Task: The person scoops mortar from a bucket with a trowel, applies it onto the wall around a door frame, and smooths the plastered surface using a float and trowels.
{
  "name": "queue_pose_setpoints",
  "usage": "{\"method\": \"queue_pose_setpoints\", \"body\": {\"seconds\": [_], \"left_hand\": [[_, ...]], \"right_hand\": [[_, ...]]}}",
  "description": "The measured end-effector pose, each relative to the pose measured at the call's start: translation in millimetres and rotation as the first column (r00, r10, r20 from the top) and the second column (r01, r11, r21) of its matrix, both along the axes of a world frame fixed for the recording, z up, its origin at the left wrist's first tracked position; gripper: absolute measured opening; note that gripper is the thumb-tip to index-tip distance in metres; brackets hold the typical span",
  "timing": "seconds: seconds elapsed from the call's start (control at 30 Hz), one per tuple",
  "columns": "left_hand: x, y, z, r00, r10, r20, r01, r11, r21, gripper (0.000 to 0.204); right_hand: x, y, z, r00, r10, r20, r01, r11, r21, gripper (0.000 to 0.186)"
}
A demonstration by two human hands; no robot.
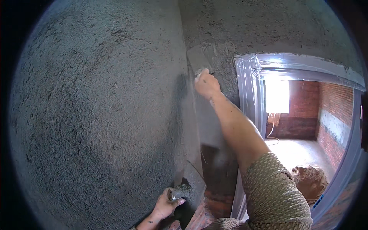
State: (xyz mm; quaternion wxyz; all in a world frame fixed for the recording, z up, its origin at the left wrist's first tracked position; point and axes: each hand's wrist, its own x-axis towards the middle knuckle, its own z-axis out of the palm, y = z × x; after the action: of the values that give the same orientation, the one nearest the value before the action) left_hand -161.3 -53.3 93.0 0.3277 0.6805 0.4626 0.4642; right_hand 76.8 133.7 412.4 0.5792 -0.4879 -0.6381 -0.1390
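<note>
My right hand (207, 84) reaches up to the inside corner, its fingers wrapped round the handle of a plastering trowel (198, 58). The trowel's flat grey blade lies against the wet plaster of the narrow wall strip, close beside the corner line. Low in the view, my left hand (164, 205) grips a hawk (196, 182), a flat grey plate held tilted near the wall. A lump of wet mortar (184, 190) sits by the thumb; the hawk's grip is partly hidden. Rough grey plaster covers the large left wall (103, 96).
Right of the strip is a door frame (249, 86) wrapped in clear plastic film. Through it show a brick room, a bright window (277, 96), a hanging hose (273, 132) and a brown heap (308, 182) on the floor. Bare brick (218, 207) shows below the plaster.
</note>
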Motion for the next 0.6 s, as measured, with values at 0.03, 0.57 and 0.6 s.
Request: {"method": "queue_pose_setpoints", "body": {"seconds": [0.03, 0.57, 0.6], "left_hand": [[0, 1, 0, 1.0, 0.009, -0.006, -0.009, 1.0, 0.002, 0.047], [6, -12, 17, 0.999, 0.01, 0.044, -0.007, 0.998, -0.062, 0.045], [5, -11, 15, 0.999, 0.012, 0.035, -0.01, 0.998, -0.063, 0.045]], "right_hand": [[4, -4, 0, 1.0, -0.029, 0.0, 0.029, 1.0, -0.007, 0.035], [20, -13, 2, 0.995, -0.061, 0.077, 0.064, 0.997, -0.034, 0.034], [33, -19, 3, 0.997, -0.074, 0.013, 0.074, 0.997, -0.022, 0.031]]}}
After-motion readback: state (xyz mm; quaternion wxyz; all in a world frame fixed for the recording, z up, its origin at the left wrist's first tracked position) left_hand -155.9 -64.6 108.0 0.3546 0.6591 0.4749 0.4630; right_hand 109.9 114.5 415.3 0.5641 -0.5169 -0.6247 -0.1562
